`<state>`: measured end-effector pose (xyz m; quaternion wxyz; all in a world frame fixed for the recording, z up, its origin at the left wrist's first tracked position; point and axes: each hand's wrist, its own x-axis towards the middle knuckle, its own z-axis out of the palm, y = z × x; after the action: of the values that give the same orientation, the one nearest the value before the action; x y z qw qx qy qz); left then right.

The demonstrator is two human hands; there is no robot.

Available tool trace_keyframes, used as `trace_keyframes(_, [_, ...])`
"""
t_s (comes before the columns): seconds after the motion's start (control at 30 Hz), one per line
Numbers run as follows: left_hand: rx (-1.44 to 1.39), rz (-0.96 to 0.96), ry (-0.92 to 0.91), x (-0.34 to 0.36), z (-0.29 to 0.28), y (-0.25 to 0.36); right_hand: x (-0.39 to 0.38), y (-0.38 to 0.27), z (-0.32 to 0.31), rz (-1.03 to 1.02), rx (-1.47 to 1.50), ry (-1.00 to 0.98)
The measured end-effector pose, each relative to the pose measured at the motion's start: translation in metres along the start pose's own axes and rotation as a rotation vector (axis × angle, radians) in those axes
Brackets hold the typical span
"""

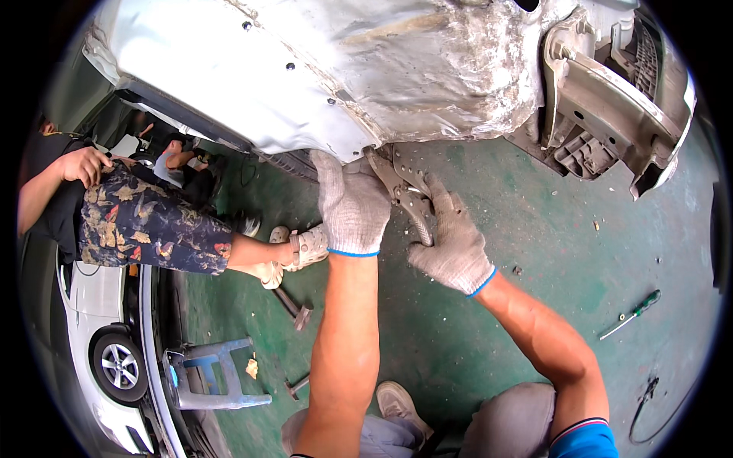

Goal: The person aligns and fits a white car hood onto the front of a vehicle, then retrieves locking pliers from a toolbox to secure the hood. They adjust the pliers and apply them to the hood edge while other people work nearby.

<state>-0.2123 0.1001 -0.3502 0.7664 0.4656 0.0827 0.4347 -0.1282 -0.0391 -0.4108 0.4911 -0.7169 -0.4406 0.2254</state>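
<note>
Both my hands wear pale knit gloves with blue cuffs. My left hand (pixel 353 206) is closed at the lower edge of the dirty white vehicle panel (pixel 229 69), its fingers mostly turned away, so what they grip is unclear. Just right of it, metal locking pliers (pixel 401 183) meet that edge, angled down toward me. My right hand (pixel 450 237) is curled on the pliers' handle, with its index finger raised along the tool.
At left stand a person in patterned shorts (pixel 153 217) and another crouching worker (pixel 183 164). On the green floor lie a hammer (pixel 299 314), a smaller hammer (pixel 296 385) and a screwdriver (pixel 641 309). A stool (pixel 214 359), white car (pixel 95 305) and metal bracket assembly (pixel 611 122) are also visible.
</note>
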Motion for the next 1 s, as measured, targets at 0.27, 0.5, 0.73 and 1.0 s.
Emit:
trace_keyframes(0.27, [-0.043, -0.044, -0.040, 0.000, 0.001, -0.001, -0.009, -0.008, 0.014, 0.002, 0.085, -0.067])
trace_keyframes(0.5, [-0.038, -0.012, 0.018, -0.004, 0.004, 0.004, -0.007, -0.008, 0.011, -0.023, 0.028, -0.080])
trace_keyframes(0.73, [-0.177, -0.017, 0.042, 0.000, 0.001, -0.001, -0.003, -0.019, 0.001, 0.080, 0.036, -0.180])
trace_keyframes(1.0, [-0.153, -0.039, 0.028, 0.002, -0.004, -0.002, 0.006, -0.010, 0.008, 0.022, -0.080, -0.093])
